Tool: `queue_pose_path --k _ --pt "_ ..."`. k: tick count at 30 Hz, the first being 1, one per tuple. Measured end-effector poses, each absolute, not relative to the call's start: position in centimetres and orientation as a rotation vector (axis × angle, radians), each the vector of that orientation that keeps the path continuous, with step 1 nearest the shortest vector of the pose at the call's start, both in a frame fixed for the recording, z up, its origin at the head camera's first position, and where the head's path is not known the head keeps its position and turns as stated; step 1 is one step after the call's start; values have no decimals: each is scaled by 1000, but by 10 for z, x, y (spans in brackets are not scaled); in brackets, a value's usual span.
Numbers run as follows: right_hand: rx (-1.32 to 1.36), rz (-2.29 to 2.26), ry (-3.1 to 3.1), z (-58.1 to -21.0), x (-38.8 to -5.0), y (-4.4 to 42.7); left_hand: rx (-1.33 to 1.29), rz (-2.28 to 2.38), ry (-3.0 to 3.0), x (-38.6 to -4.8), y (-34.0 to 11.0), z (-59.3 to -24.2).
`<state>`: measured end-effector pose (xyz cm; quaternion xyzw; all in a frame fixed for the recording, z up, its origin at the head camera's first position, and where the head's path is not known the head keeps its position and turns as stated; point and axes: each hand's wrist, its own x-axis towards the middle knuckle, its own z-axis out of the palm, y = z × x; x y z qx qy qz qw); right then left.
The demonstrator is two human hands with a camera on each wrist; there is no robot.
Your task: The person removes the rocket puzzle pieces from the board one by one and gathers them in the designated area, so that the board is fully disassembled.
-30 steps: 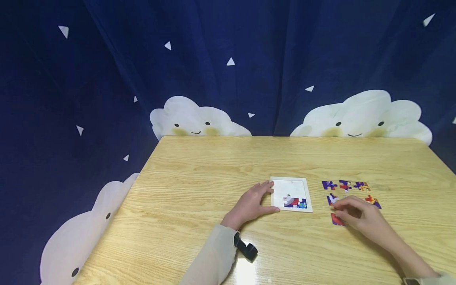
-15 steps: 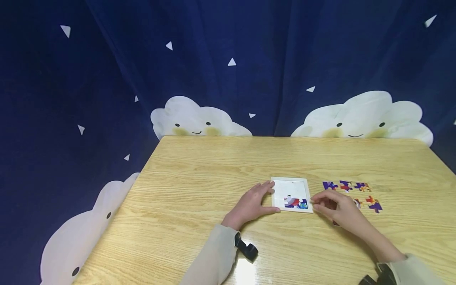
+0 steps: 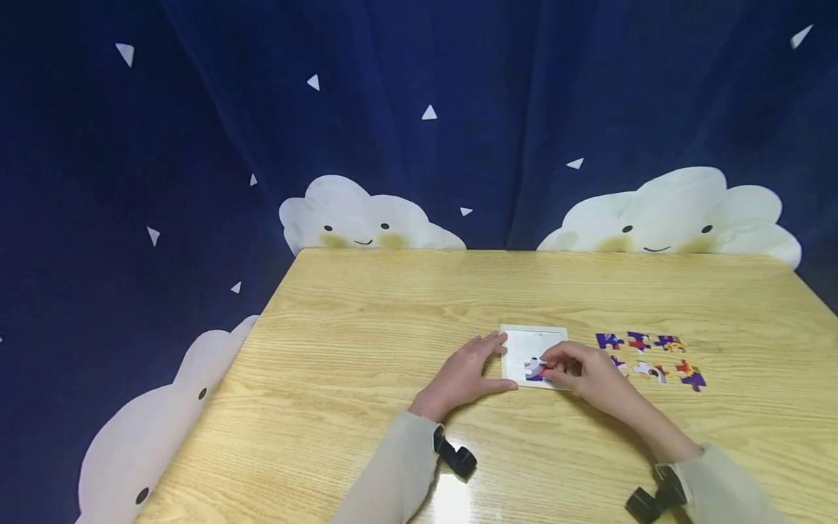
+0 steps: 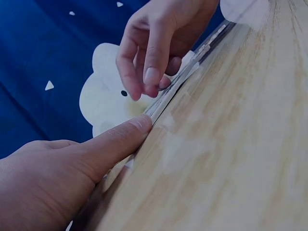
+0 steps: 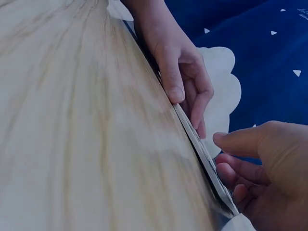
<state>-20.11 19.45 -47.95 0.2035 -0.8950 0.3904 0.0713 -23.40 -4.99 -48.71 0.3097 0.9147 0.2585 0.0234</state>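
A white puzzle tray [image 3: 524, 343] lies on the table in the head view, with joined puzzle pieces [image 3: 534, 371] in its lower part, partly covered by my right fingers. My left hand [image 3: 461, 377] rests against the tray's left side, its fingers at the left edge and its straight thumb at the lower corner. Over the tray's right half, my right hand [image 3: 596, 377] has thumb and fingertips close together, pinching a puzzle piece that is mostly hidden. From the right wrist view, the tray [image 5: 204, 156] shows edge-on beneath my right hand [image 5: 274, 168].
Right of the tray lie several loose puzzle pieces [image 3: 639, 342] in two rows, including a white-and-orange one [image 3: 650, 372]. The wooden table [image 3: 366, 320] reaches back to a dark blue curtain [image 3: 366, 44] with clouds and triangles.
My right hand has moved left from the loose pieces, past the tray's right edge, to above the joined pieces. My left hand has stayed at the tray.
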Motion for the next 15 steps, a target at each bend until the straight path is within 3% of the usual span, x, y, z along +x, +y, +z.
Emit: queue_pose_path --k 15 --pt "680 957 -2835 -471 -206 184 971 782 2837 -233 -49 -486"
